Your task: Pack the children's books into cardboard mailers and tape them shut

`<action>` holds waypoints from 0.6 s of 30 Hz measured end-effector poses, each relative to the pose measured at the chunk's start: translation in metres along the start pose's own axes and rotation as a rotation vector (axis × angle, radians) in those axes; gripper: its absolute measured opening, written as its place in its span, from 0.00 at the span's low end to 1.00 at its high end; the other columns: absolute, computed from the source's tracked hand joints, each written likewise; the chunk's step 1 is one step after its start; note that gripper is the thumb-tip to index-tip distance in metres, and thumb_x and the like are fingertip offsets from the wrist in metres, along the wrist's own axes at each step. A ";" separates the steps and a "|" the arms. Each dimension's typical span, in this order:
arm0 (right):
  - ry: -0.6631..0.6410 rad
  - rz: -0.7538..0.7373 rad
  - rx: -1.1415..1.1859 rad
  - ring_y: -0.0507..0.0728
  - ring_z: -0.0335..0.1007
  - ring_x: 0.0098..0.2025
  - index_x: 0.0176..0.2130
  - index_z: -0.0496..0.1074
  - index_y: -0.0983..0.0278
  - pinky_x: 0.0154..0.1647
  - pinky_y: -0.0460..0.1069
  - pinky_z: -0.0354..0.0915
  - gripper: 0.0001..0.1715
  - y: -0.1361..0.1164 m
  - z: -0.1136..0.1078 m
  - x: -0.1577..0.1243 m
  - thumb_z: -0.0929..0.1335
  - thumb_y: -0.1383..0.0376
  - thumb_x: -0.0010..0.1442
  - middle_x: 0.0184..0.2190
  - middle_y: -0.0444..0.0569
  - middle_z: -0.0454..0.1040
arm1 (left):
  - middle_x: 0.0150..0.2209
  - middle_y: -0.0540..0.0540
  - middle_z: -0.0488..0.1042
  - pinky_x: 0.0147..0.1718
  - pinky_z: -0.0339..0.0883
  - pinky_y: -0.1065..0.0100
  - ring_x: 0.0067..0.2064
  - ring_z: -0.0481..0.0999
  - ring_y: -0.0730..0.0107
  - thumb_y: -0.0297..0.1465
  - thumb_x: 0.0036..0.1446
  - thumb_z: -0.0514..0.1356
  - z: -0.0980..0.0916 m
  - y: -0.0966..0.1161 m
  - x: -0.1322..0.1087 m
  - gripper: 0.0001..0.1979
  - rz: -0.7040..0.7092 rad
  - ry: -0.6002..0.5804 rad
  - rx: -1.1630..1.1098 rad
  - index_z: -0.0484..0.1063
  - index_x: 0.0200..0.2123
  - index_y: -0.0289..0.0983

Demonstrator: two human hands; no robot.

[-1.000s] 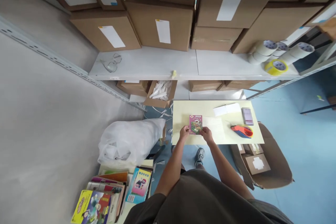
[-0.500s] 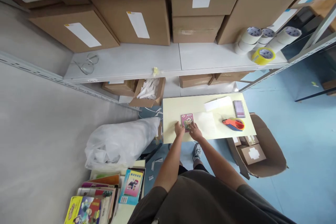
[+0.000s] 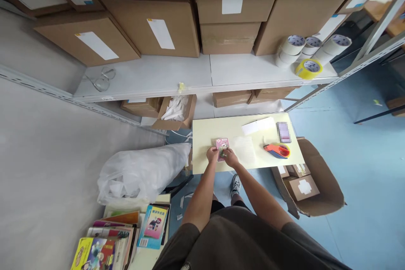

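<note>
A small pink book (image 3: pixel 221 143) with a colourful cover lies on the pale yellow table (image 3: pixel 205 130). My left hand (image 3: pixel 211 154) grips the book's left edge with curled fingers. My right hand (image 3: pixel 230 157) rests on top of the cover near its lower right, fingers pressed down. Just right of the book lies a clear plastic bag (image 3: pixel 244 148). Further right on the table are an orange and blue tape dispenser (image 3: pixel 277 150), a white envelope (image 3: pixel 258 125) and a small blurred card (image 3: pixel 283 131).
Metal shelving (image 3: pixel 177 76) behind the table carries cardboard boxes (image 3: pixel 158 29), tape rolls (image 3: pixel 308 50) and glasses (image 3: pixel 101 79). A white plastic sack (image 3: pixel 142 171) and stacked books (image 3: pixel 126 236) lie at the lower left. An open box (image 3: pixel 319 185) of small parcels stands on the blue floor at the right.
The book has been lowered from between both hands onto the table. My right hand has shifted from the book's right edge onto its cover. The view has tilted slightly.
</note>
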State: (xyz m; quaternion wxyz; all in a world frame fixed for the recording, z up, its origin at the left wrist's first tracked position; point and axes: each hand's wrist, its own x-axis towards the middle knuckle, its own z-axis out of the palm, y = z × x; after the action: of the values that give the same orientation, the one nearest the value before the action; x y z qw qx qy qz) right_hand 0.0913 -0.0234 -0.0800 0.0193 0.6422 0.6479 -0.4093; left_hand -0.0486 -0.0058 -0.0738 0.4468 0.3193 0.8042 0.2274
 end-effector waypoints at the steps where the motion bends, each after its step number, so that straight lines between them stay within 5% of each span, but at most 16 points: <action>1: 0.037 -0.011 0.122 0.63 0.60 0.73 0.66 0.73 0.56 0.71 0.58 0.63 0.29 0.001 -0.003 0.001 0.66 0.66 0.68 0.70 0.53 0.69 | 0.41 0.41 0.86 0.44 0.74 0.69 0.43 0.84 0.63 0.25 0.58 0.66 0.001 0.001 -0.005 0.07 0.037 0.006 -0.008 0.82 0.40 0.35; 4: 0.085 0.015 0.574 0.62 0.74 0.63 0.59 0.77 0.57 0.63 0.57 0.71 0.23 0.004 -0.012 -0.001 0.65 0.56 0.70 0.58 0.51 0.80 | 0.42 0.43 0.85 0.49 0.76 0.66 0.45 0.84 0.64 0.27 0.61 0.64 0.012 0.004 -0.019 0.08 0.194 -0.002 -0.026 0.82 0.43 0.38; 8: 0.078 0.066 0.956 0.61 0.80 0.54 0.60 0.74 0.59 0.47 0.52 0.76 0.34 0.016 -0.025 -0.011 0.64 0.41 0.67 0.52 0.54 0.82 | 0.52 0.39 0.81 0.54 0.76 0.61 0.49 0.83 0.62 0.29 0.66 0.62 0.039 0.010 -0.034 0.15 0.419 -0.121 -0.026 0.80 0.54 0.39; 14: 0.237 0.056 0.923 0.60 0.79 0.41 0.42 0.77 0.64 0.42 0.50 0.73 0.40 0.050 -0.044 -0.006 0.66 0.31 0.58 0.37 0.52 0.83 | 0.65 0.37 0.73 0.62 0.71 0.59 0.65 0.74 0.57 0.27 0.65 0.60 0.081 0.013 -0.037 0.23 0.540 -0.343 0.006 0.75 0.63 0.38; 18: 0.199 0.153 0.537 0.59 0.80 0.40 0.44 0.78 0.65 0.41 0.49 0.73 0.35 0.067 -0.047 0.007 0.61 0.39 0.68 0.38 0.53 0.84 | 0.67 0.38 0.72 0.67 0.66 0.57 0.68 0.71 0.56 0.26 0.63 0.59 0.096 0.005 -0.034 0.29 0.393 -0.387 -0.061 0.70 0.67 0.39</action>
State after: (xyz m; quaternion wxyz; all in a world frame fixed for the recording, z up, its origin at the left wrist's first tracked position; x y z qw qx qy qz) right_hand 0.1706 -0.0027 -0.0866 -0.1841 0.7081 0.4648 -0.4986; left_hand 0.0491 -0.0190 -0.0984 0.5488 0.4930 0.6194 0.2685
